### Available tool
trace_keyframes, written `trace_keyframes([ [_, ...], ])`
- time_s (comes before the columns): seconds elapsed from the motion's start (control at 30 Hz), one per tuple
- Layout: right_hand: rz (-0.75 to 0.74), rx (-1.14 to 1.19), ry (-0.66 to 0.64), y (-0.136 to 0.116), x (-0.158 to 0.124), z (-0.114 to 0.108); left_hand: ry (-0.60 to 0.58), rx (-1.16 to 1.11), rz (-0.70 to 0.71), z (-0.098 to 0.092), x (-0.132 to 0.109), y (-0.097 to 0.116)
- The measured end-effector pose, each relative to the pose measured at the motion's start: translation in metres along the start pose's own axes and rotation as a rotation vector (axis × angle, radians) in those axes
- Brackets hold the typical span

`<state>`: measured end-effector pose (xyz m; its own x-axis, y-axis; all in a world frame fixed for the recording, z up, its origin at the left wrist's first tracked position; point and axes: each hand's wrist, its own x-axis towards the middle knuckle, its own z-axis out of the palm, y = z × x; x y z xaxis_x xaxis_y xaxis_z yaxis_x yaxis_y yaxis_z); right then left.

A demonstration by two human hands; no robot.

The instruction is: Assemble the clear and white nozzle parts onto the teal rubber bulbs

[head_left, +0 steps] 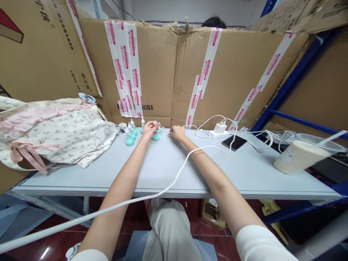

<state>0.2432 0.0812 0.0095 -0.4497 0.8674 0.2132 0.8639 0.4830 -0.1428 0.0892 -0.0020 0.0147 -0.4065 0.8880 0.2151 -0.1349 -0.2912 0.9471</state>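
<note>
My left hand [149,129] is at the back of the table, its fingers closed around a small translucent piece [155,123]. Just beside its fingertips stands a round teal bottle [156,136] with a reddish patch. A small clear piece [162,130] is between my two hands. My right hand [178,133] is a short way to the right, its fingers curled; whatever they hold, if anything, is too small to make out. To the left of my left hand stand several teal gourd-shaped bottles [129,140] with pale pointed tops.
A floral fabric bag [62,130] fills the table's left end. A white cable [174,177] crosses in front of my forearms. Right of them are a white charger [219,127], a phone [234,143] and a tilted drink cup [301,156]. Cardboard [157,79] walls the back; a head shows above it.
</note>
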Motion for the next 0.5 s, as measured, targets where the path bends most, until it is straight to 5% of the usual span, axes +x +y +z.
trace_keyframes([
  [0.13,0.106,0.000,0.014,-0.005,0.001,0.016,-0.048,-0.007,0.063,0.001,0.000,-0.004],
  [0.5,0.115,0.113,0.074,-0.004,0.002,0.023,-0.166,0.016,0.130,0.001,-0.004,0.001],
])
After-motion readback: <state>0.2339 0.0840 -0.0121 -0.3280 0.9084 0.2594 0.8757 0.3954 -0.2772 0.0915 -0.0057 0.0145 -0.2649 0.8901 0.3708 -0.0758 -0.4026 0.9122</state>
